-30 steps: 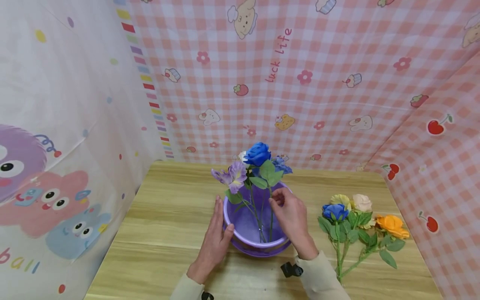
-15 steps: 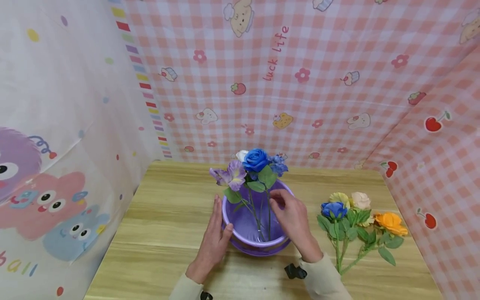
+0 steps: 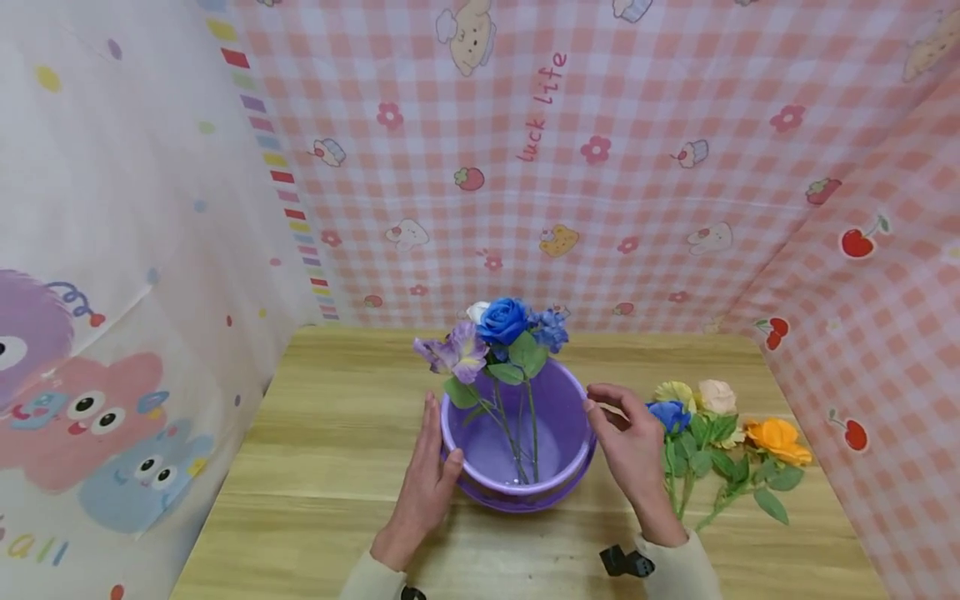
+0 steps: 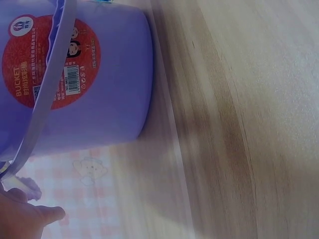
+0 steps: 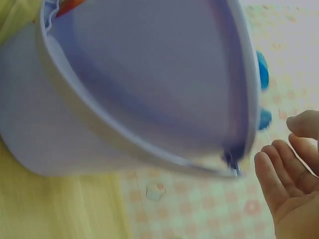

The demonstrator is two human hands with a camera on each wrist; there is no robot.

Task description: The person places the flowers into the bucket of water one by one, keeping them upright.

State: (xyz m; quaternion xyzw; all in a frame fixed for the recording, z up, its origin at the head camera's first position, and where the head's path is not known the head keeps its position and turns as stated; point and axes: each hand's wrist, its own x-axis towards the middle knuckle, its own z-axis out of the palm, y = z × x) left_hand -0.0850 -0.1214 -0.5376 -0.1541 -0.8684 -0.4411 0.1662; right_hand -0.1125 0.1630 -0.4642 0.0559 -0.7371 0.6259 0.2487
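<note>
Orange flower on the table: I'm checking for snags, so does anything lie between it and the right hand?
Yes: in the head view, the tabletop blue flower and green leaves lie between the right hand and the orange flower. Nothing visible covers it.

bucket (image 3: 558,412) on table (image 3: 337,433), in the middle | bunch (image 3: 502,321) in bucket, tops toward the far side | left hand (image 3: 422,483) at bucket's left side | right hand (image 3: 632,442) just right of bucket, between it and pile (image 3: 722,429) | pile on table, right side, stems pointing near | cloth (image 3: 420,179) behind table
</note>
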